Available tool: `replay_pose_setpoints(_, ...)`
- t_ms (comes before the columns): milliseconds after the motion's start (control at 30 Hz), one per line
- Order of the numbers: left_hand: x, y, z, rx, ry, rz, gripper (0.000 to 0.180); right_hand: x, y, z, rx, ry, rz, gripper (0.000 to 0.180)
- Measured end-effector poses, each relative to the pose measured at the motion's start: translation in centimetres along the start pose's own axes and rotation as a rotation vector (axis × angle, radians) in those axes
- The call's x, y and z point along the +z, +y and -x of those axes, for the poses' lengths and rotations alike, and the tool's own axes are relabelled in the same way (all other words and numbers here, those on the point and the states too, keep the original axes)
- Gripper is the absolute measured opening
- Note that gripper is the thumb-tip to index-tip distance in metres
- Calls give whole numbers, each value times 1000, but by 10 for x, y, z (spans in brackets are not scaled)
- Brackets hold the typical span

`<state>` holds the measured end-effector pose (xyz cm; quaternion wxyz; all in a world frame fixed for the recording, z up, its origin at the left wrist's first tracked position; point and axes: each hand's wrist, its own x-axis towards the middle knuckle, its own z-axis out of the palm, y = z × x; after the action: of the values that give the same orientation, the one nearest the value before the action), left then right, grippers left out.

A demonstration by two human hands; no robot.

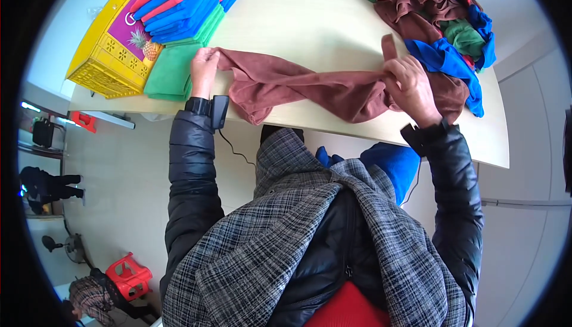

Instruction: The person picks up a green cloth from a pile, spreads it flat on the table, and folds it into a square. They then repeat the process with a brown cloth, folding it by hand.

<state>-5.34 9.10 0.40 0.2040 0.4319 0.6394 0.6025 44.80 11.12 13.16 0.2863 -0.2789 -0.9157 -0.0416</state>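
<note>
A brown cloth (310, 85) stretches between my two hands, just above the near edge of the pale table (298, 5). My left hand (204, 70) pinches one corner of it, close to the folded green towels. On the other side, my right hand (411, 85) is closed on the opposite end, and a strip of cloth sticks up past the fingers. The middle of the cloth is twisted and sags in loose folds. Beside my right hand lies a heap of crumpled brown, blue, green and red cloths (429, 5).
Stacked folded cloths (185, 8) in red, blue and green stand at the left, against a yellow plastic crate (113, 44). Down on the floor at lower left are a red stool (129, 276), a fan (72, 248) and two other people.
</note>
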Motion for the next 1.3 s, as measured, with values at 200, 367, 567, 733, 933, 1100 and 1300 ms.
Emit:
replay_pose_setpoints(200, 3, -46, 22, 132, -34, -137, 17, -3, -7, 44, 306, -56, -171, 17)
replay_pose_setpoints(367, 27, 0, 17, 469, 120, -585, 15, -5, -18, 57, 303, -68, -219, 17)
replay_pose_setpoints(567, 25, 7, -8, 311, -183, -1019, 17, -11, -19, 61, 310, -61, -233, 17)
replay_pose_setpoints(733, -21, 26, -57, 365, -52, -540, 22, -31, -16, 57, 331, -266, -300, 12)
replay_pose_setpoints(933, -61, 92, -85, 432, 47, -444, 23, -24, 14, 93, 308, -369, -181, 7)
replay_pose_setpoints(1100, -79, 97, -70, 320, -2, -410, 23, -21, 6, 106, 376, -275, -182, 11)
replay_pose_setpoints(1300, -74, 77, -57, 330, 4, -405, 23, 10, -23, 131, 274, -91, -133, 15)
